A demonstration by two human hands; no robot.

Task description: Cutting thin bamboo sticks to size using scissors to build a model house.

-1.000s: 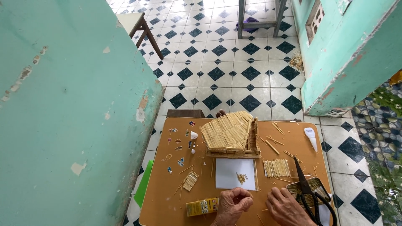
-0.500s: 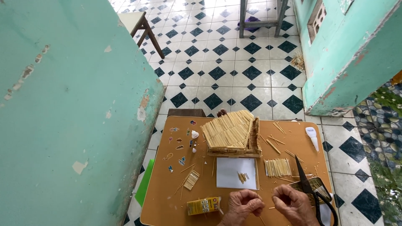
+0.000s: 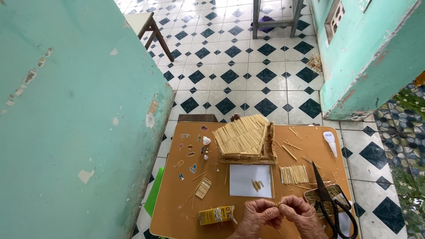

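Observation:
My left hand (image 3: pixel 258 215) and my right hand (image 3: pixel 301 213) meet at the near edge of the small orange-brown table (image 3: pixel 177 208), fingertips pinched together on a thin wooden stick (image 3: pixel 279 204). Just beyond them lies a white sheet of paper (image 3: pixel 243 181) with a few short sticks on it. Behind the paper stands a small house model built of sticks (image 3: pixel 246 139). A row of cut sticks (image 3: pixel 294 174) lies to the right of the paper. Black scissors (image 3: pixel 327 201) rest on a tray of sticks beside my right hand.
A yellow glue box (image 3: pixel 215 215) lies left of my hands, a small stick panel (image 3: pixel 203 188) further left, a white glue tube (image 3: pixel 330 142) at the right edge. Green walls (image 3: pixel 66 132) flank the table. Checkered tile floor (image 3: pixel 239 75), a wooden stool (image 3: pixel 146 26) and metal legs beyond.
My hands have moved up from the table's near edge and come together, fingertips now pinching a stick between them.

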